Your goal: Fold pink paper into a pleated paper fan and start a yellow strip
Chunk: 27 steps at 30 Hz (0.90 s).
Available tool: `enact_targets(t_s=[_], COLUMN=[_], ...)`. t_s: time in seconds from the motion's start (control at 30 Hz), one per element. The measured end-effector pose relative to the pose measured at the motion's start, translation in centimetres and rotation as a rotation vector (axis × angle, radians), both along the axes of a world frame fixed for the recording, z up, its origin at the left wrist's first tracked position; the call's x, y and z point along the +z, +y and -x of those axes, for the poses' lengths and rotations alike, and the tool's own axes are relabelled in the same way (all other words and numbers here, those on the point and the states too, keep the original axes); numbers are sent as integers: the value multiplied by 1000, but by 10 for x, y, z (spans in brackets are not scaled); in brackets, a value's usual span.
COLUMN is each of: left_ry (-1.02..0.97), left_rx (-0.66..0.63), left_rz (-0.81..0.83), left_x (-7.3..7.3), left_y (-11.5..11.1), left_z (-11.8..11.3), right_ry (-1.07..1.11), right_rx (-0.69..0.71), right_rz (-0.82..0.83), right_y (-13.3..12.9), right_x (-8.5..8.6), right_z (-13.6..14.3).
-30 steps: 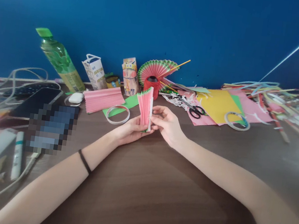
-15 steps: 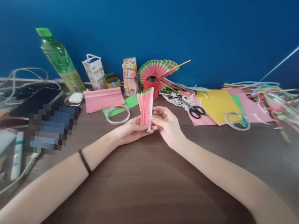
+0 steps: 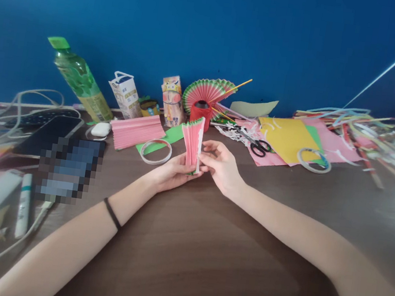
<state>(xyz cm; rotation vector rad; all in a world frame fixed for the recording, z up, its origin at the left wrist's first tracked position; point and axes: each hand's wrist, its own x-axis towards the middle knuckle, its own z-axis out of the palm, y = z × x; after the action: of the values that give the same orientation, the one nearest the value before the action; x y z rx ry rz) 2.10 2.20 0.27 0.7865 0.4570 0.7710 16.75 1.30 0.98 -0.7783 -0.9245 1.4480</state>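
The pleated pink paper point(image 3: 192, 142) stands near upright above the desk point(image 3: 176, 248), long axis roughly vertical, green-edged wider end up. The left hand point(image 3: 176, 170) pinches its lower end; the right hand point(image 3: 219, 165) has fingers nearly closed at its white edge. Behind stands a red container point(image 3: 201, 113).

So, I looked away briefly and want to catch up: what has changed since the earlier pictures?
The pale sheet near the blue wall has lifted and now shows higher in the view. Nothing was visibly grasped or let go: the left hand still holds the green-tipped pleated paper, the right hand at its edge.
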Motion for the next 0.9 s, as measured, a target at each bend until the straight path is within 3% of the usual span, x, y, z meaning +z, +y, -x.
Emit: enact_targets(t_s=[0.9], left_ry=[6], left_rx=[6], left_rz=[-37], left_x=[-3], left_y=[2], left_z=[-1], right_ry=[-28], right_rx=[-54], right_rz=[-37], right_y=[-1], right_x=[-4], right_z=[2])
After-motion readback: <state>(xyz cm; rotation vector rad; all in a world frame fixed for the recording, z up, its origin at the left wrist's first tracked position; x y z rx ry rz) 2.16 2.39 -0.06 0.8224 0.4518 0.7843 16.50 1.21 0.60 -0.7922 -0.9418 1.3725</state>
